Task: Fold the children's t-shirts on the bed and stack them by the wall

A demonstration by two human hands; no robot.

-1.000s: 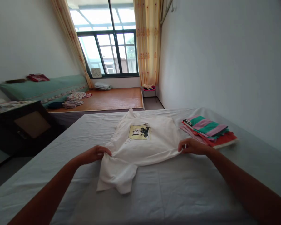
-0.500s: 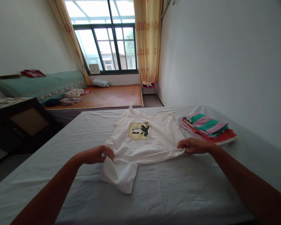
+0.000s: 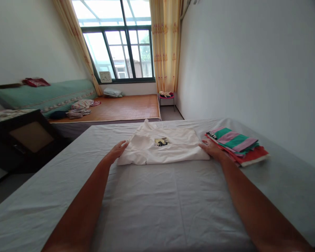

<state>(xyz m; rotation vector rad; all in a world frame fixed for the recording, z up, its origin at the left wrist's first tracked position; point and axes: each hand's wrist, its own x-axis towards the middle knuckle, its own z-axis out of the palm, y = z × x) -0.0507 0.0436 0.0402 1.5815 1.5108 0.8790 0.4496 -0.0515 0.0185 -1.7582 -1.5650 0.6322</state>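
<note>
Since the earlier frames, lower half of shirt is flipped up over the top half; print now mostly covered, only a sliver shows at frame centre. Hem and loose sleeve that hung toward the lower centre are gone from there. Shirt is now a compact folded band, centre of frame, flat on sheet.

Head view only. Left hand lies flat, fingers extended, touching the left edge of the folded shirt; not pinching anything, palm down. Right hand also flat and spread, touching the right edge of the shirt, squeezed between it and the stack of folded striped and red clothes at right centre. Neither hand holds cloth now; both just press or release at the ends.

My read: one fold just completed, hands letting go or smoothing; shirt half-size, likely another fold or a move to the stack remains.

Rest: window upper centre, yellow curtains, mat bed with loose clothes left centre, dark cabinet at left edge.
</note>
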